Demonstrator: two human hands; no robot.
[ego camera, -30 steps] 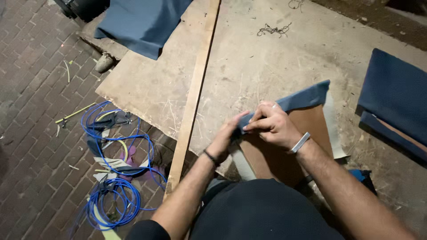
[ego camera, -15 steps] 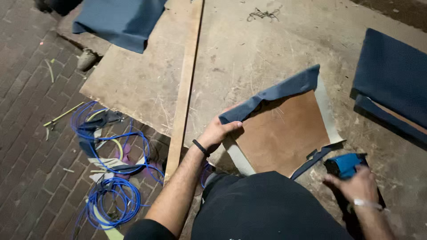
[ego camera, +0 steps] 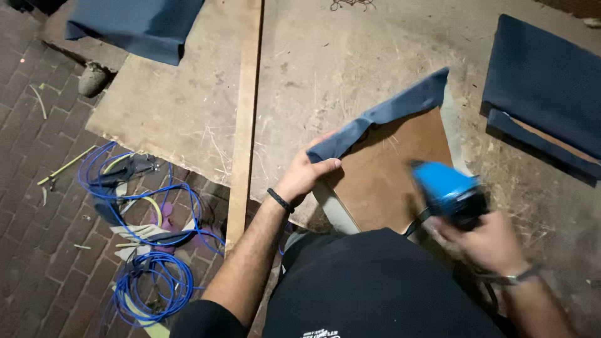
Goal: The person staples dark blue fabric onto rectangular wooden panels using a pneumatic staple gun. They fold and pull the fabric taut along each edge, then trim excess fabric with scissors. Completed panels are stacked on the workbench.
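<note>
A wide, scuffed worktop of plywood fills most of the view, with a long wooden batten lying on it, its long axis running from the near edge away toward the top of the picture. To the left lies a brick floor. Dark blue cloth hangs over the worktop's far left corner, and a blue covered panel lies at the far right.

In front of the person, a brown board lies flat at the worktop's near edge, one corner pointing away and to the right. A strip of blue fabric is folded over its upper left edge; the strip's long axis runs from lower left to upper right, ending at that far corner.

On the floor at left, coiled blue hose lies in loops among scraps.

The left hand presses on the lower end of the fabric, thumb over the fold and fingers curled under it, gripping cloth against board. A dark band sits on that wrist.

The right hand is blurred but closed around a blue tool, apparently a stapler, held over the board's right edge. The tool's body points up and to the left, toward the fabric, and a dark cord or hose leaves its underside.
</note>
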